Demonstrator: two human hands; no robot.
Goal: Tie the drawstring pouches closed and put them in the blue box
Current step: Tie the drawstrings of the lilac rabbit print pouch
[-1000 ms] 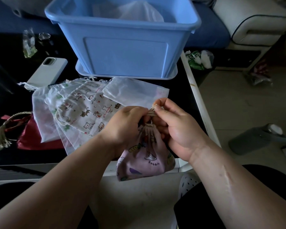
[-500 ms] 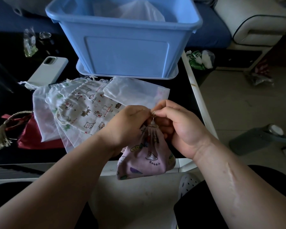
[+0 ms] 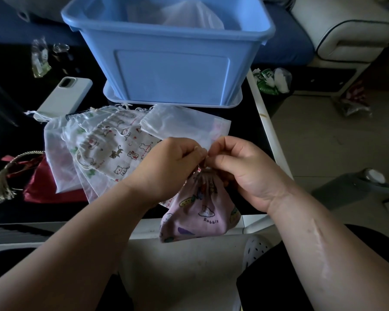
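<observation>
Above pink pouch point(image 3: 198, 212), drawstring point(image 3: 200, 169) seemingly pinched, mostly hidden

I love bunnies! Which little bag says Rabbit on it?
The pink pouch, held up by its gathered top. The cat-print pouch, the sheer white pouch and the red pouch lie flat on the table instead.
</observation>
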